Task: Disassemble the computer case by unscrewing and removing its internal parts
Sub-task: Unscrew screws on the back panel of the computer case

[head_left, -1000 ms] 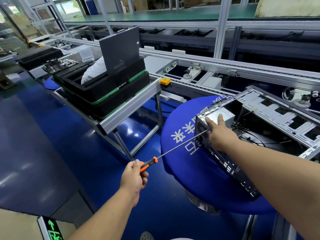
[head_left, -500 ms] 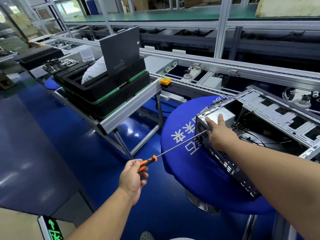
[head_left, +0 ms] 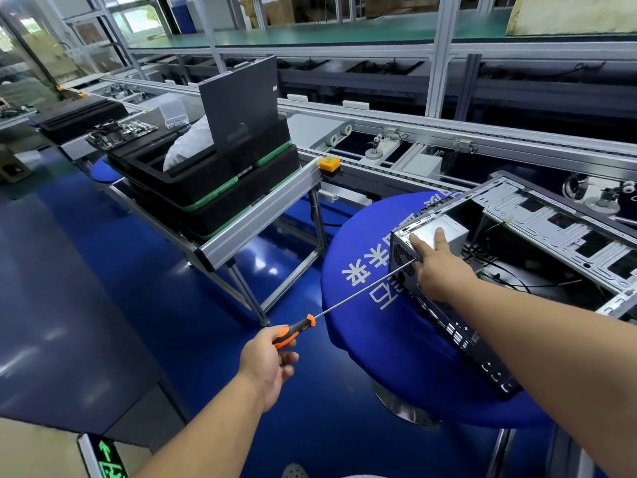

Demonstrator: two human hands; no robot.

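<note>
**A:** Start at the far left. What are the black trays doing on that rack?

**B:** My guess is they collect removed parts. A dark panel stands upright in the top one, next to a white bag, so it is propped rather than laid flat. A circuit board lies on the rack farther left.

**A:** And the left hand?

**B:** It is curled round the orange-and-black handle of the screwdriver, low and well out from the case. The shaft is very long, which explains the stance: the hand can turn freely out there while the tip reaches the case.

**A:** Where does the tip land?

**B:** On the rear face of the case, by the vent grille, right at the thumb side of the right hand. The screw itself is too small to make out.

**A:** Where's the case sitting?

**B:** On the round blue table, its open side up, cables visible inside.

**A:** The right hand's job?

**B:** Fingers straight, laid flat on the silver power supply in the near corner. I judge it braces the box against the driver's push and steadies the tip, and would catch the unit once its screws are out.
</note>
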